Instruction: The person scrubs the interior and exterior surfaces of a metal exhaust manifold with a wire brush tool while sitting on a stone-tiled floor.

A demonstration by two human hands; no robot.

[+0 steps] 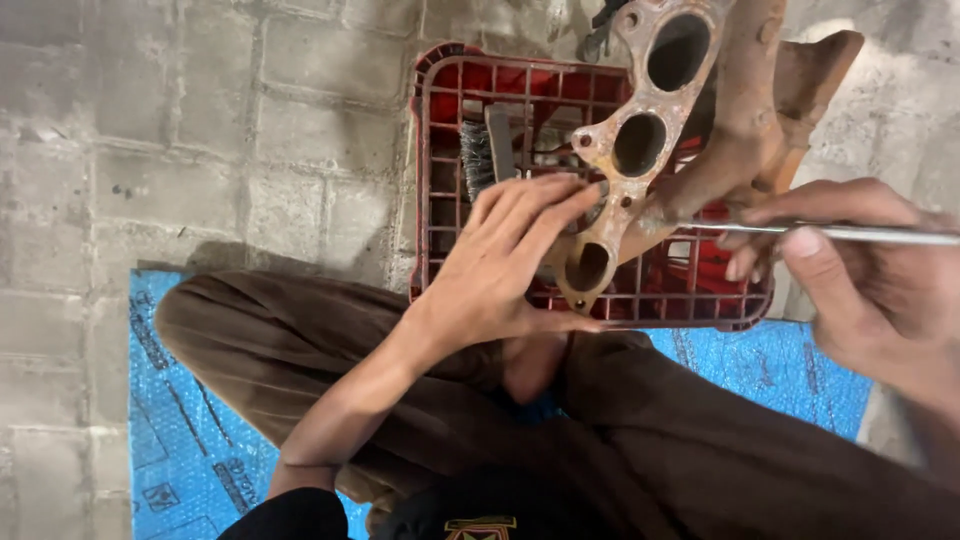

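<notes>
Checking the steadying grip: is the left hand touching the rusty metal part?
Touching. The head view shows the left hand lying flat on the rusty metal part, fingers across its flange.

My left hand (pixel 510 265) lies across the near end of the rusty manifold (pixel 640 150), which spans most of the red crate (pixel 440 190). A wire brush (pixel 487 150) crowds the crate's left side. My right hand (pixel 870 270) and its metal rod (pixel 850 233) block the right. Paved floor (pixel 200 130) lies open to my left, I think
</notes>
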